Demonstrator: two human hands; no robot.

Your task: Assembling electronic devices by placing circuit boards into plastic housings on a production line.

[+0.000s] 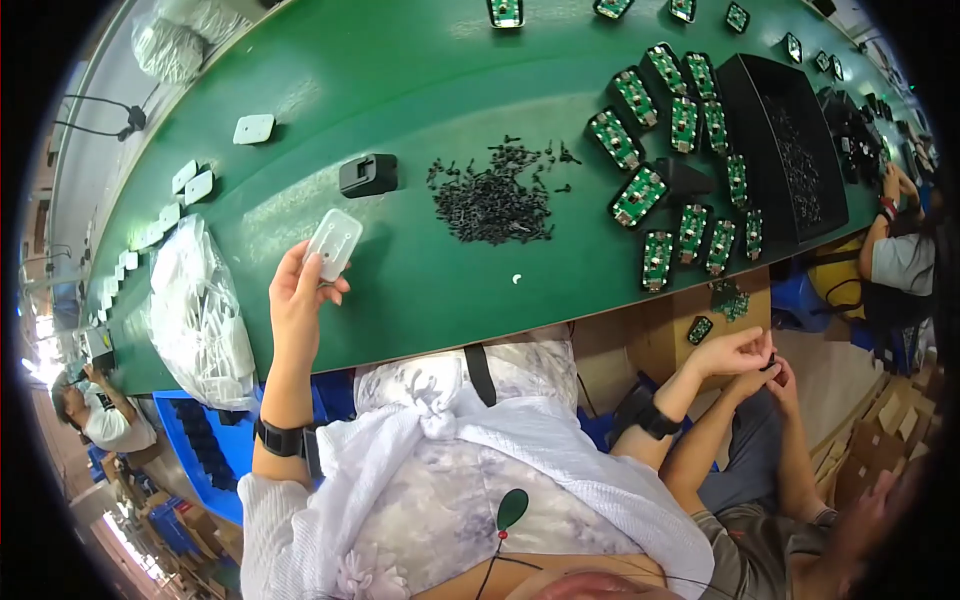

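My left hand pinches a flat, translucent white plastic cover with rounded corners and small holes, raised over the green table. Beyond it, a black plastic housing rests on the tabletop. To its right spreads a pile of small black screws. Off the table's near edge, at the right, my right hand has its fingers curled together; what they hold, if anything, is too small to tell. Just beside it are the hands of a seated co-worker, with a small dark thing between them.
Several black housings with green circuit boards stand at the right, near a black bin of screws. At the left lie a clear plastic bag and several white covers. A cardboard box holding boards sits below the table edge.
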